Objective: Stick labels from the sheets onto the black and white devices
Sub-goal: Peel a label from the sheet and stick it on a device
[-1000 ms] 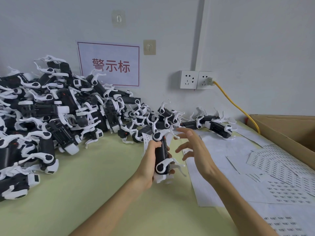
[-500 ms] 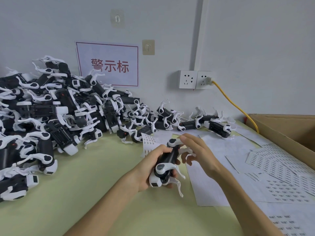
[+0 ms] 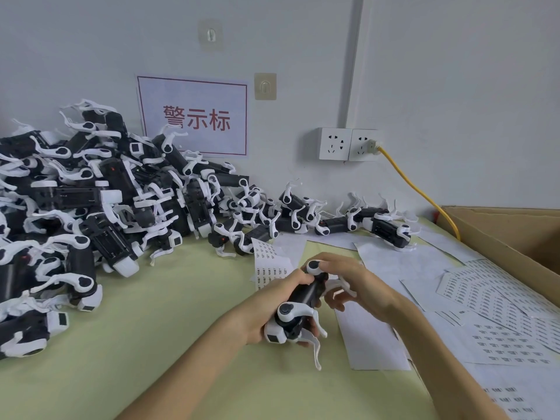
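- So the left hand has a solid hold on one black and white device, fingers wrapped round the dark body near its lower end.
- The device sits just above the green table, front and centre. It's tilted, with the white end cap low and near and the round white knob end up and away.
- The right hand is on the far end of that same device. Its fingers are curled over the top by the knob, and one of the thin white prongs pokes out between them.
- Can't tell if there's a label under those fingertips, it's too small to make out.
- A small label sheet lies flat on the table just behind the left hand, partly hidden by it.
- More label sheets are spread out overlapping on the right, next to the right forearm.
- A huge pile of devices takes up the left side, stacked against the wall.
- It thins into a row of devices running along the wall toward the right.
- An open cardboard box sits at the far right edge.
- On the wall there's a sign with red characters, a pair of sockets, and a yellow cable plugged into the right one, running down behind the box.
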`<state>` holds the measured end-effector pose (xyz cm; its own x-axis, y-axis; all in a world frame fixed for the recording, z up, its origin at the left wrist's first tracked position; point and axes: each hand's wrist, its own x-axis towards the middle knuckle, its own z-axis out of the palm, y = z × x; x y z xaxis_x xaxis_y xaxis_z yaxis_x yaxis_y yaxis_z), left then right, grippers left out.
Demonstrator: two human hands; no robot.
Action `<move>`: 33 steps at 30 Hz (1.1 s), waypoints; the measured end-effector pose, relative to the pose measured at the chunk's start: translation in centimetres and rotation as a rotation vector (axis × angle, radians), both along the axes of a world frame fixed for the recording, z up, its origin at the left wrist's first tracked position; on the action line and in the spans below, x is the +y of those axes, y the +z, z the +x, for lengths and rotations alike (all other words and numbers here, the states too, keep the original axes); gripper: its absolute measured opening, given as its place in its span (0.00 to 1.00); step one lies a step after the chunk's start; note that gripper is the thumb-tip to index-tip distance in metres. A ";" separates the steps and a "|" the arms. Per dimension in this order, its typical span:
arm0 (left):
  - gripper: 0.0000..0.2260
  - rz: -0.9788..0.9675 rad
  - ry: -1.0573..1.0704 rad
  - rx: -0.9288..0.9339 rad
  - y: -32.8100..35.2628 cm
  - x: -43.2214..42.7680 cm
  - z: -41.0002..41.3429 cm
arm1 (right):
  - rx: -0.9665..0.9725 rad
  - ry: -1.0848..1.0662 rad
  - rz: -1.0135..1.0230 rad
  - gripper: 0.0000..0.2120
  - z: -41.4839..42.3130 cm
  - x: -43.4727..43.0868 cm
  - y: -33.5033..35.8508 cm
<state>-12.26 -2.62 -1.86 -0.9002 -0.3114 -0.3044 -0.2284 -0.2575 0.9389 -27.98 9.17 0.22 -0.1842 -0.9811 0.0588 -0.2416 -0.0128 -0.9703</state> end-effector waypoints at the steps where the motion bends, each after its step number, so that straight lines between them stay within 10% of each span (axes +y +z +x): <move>1: 0.27 0.009 0.006 -0.007 0.0 0.1 -0.3 | -0.011 0.032 0.015 0.17 -0.1 0.1 0.0; 10: 0.20 0.090 -0.026 0.175 0.3 -0.3 0.2 | -0.230 -0.096 -0.036 0.17 -1.4 0.0 0.0; 19: 0.05 -0.088 0.689 0.232 1.4 -1.6 0.5 | -0.928 -0.657 -0.295 0.07 -5.2 1.5 -0.1; 26: 0.06 -0.246 0.813 0.222 1.0 -1.9 0.2 | -1.468 -0.561 -1.292 0.31 -10.5 7.5 0.2; 33: 0.15 -0.177 0.740 0.168 0.1 -2.9 0.1 | -1.092 -0.714 -0.669 0.19 -8.4 3.6 0.1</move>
<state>-12.14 -5.47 -1.79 -0.4692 -0.8801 -0.0722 0.0935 -0.1308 0.9870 -36.40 12.78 0.31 -0.8590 -0.5112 -0.0277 0.4454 -0.7196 -0.5328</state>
